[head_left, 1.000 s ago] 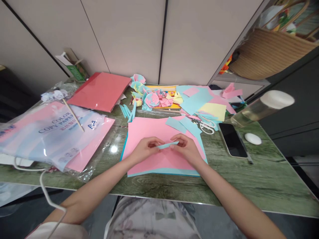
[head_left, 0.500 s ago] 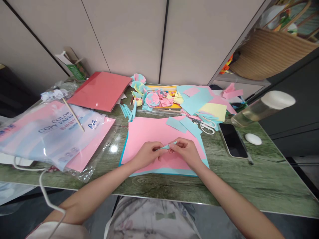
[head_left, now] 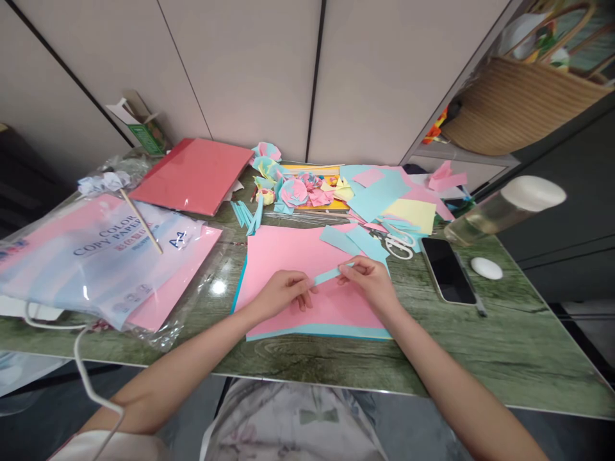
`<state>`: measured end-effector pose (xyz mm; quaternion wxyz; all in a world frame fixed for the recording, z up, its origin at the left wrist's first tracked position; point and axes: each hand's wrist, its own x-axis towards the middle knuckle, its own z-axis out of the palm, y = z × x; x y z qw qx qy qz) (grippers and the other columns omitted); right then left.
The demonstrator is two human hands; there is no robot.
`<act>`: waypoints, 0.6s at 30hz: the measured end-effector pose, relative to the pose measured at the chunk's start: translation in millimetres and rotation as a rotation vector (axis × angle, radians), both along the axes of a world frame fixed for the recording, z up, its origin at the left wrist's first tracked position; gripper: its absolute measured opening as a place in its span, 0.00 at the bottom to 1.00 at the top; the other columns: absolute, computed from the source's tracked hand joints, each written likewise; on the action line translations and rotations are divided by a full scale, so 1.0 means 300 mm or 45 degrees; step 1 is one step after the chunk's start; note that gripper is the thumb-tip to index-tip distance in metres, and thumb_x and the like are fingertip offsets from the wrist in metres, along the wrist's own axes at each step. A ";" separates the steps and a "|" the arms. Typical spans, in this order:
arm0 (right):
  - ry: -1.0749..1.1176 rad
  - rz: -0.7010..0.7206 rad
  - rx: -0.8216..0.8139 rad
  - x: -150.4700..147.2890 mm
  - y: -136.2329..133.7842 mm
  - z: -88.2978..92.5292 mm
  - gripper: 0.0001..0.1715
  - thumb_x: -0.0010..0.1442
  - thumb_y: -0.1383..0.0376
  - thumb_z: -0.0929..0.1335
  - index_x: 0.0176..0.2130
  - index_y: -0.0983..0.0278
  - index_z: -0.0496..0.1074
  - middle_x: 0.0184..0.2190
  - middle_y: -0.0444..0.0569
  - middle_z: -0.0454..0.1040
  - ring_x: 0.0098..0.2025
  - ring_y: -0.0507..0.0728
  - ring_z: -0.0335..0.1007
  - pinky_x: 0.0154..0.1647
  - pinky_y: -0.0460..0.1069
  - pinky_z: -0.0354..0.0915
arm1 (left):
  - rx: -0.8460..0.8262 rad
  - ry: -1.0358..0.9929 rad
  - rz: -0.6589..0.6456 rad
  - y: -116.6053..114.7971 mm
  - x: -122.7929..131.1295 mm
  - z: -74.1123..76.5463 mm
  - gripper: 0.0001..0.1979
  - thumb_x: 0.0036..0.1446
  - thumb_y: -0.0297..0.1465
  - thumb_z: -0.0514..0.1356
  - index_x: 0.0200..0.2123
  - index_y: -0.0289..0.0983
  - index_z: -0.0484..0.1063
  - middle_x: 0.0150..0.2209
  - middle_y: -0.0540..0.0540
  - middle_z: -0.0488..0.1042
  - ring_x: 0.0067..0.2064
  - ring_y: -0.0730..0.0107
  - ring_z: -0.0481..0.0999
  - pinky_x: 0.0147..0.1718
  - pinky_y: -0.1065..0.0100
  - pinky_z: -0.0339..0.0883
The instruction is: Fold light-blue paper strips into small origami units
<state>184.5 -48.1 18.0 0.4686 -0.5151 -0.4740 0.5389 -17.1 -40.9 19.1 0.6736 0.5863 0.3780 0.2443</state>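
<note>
Pale blue paper strip stretched between both hands, just above the pink sheet on the green desk. Its long axis ran from about eight o'clock up toward two o'clock, low end at the left, high end at the right. The left hand pinched the lower end between thumb and fingers; the right hand was closed on the upper end, fingertips tight on the paper. Neither hand was nearer than the other, since each gripped an end. White scissors lay at one o'clock from the right hand, a dark phone at three o'clock, well apart.
</note>
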 end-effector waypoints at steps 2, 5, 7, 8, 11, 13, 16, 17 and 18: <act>0.025 -0.011 0.000 0.009 0.005 -0.003 0.11 0.44 0.59 0.71 0.27 0.65 0.71 0.20 0.45 0.73 0.22 0.51 0.69 0.27 0.47 0.65 | -0.010 -0.014 -0.006 0.006 -0.006 -0.006 0.17 0.53 0.40 0.53 0.27 0.31 0.69 0.20 0.46 0.73 0.20 0.74 0.70 0.19 0.74 0.61; 0.061 -0.002 -0.013 0.011 0.008 -0.006 0.11 0.44 0.59 0.71 0.27 0.65 0.71 0.20 0.45 0.73 0.22 0.51 0.69 0.27 0.46 0.64 | 0.001 -0.022 -0.016 0.013 -0.011 -0.013 0.17 0.53 0.40 0.53 0.28 0.30 0.71 0.22 0.44 0.74 0.22 0.74 0.71 0.20 0.75 0.61; 0.077 -0.001 -0.027 0.010 0.009 -0.009 0.11 0.44 0.60 0.70 0.27 0.65 0.71 0.20 0.45 0.73 0.22 0.51 0.68 0.27 0.46 0.64 | -0.013 -0.026 -0.032 0.017 -0.012 -0.013 0.17 0.53 0.39 0.53 0.29 0.30 0.72 0.24 0.42 0.75 0.23 0.73 0.72 0.21 0.75 0.62; 0.085 -0.001 -0.032 0.009 0.010 -0.011 0.11 0.44 0.60 0.70 0.26 0.66 0.71 0.20 0.45 0.73 0.21 0.51 0.68 0.26 0.46 0.64 | -0.028 -0.035 -0.040 0.018 -0.012 -0.012 0.17 0.53 0.39 0.53 0.29 0.30 0.72 0.25 0.42 0.76 0.24 0.73 0.73 0.22 0.74 0.62; 0.091 0.007 -0.044 0.007 0.011 -0.016 0.11 0.44 0.60 0.70 0.26 0.66 0.70 0.20 0.45 0.73 0.21 0.50 0.68 0.25 0.46 0.64 | -0.125 -0.089 -0.071 0.022 -0.011 -0.003 0.15 0.52 0.37 0.54 0.29 0.30 0.72 0.26 0.41 0.76 0.27 0.70 0.74 0.26 0.72 0.63; 0.043 0.028 -0.048 0.000 0.007 -0.016 0.11 0.44 0.60 0.70 0.25 0.65 0.70 0.19 0.45 0.72 0.21 0.51 0.68 0.25 0.46 0.64 | -0.174 -0.117 -0.087 0.021 -0.009 0.006 0.13 0.51 0.35 0.55 0.29 0.30 0.71 0.28 0.40 0.76 0.28 0.68 0.75 0.28 0.70 0.64; -0.078 0.097 -0.033 -0.027 -0.012 -0.007 0.12 0.45 0.58 0.70 0.25 0.65 0.70 0.19 0.46 0.73 0.22 0.52 0.69 0.25 0.47 0.64 | -0.128 -0.056 -0.083 0.011 -0.001 0.011 0.13 0.50 0.36 0.56 0.30 0.31 0.71 0.28 0.42 0.76 0.28 0.69 0.74 0.28 0.71 0.64; -0.112 0.127 -0.022 -0.038 -0.020 -0.003 0.12 0.45 0.58 0.70 0.26 0.65 0.70 0.19 0.46 0.73 0.23 0.53 0.69 0.25 0.47 0.64 | -0.084 -0.012 -0.067 0.007 0.003 0.009 0.13 0.49 0.37 0.56 0.30 0.31 0.71 0.27 0.43 0.75 0.27 0.70 0.74 0.26 0.71 0.64; -0.139 0.146 -0.003 -0.048 -0.028 0.002 0.12 0.46 0.58 0.69 0.26 0.65 0.70 0.19 0.46 0.72 0.24 0.53 0.69 0.26 0.47 0.65 | -0.041 0.032 -0.047 0.002 0.008 0.006 0.14 0.49 0.38 0.57 0.28 0.32 0.71 0.24 0.45 0.74 0.25 0.71 0.73 0.24 0.72 0.63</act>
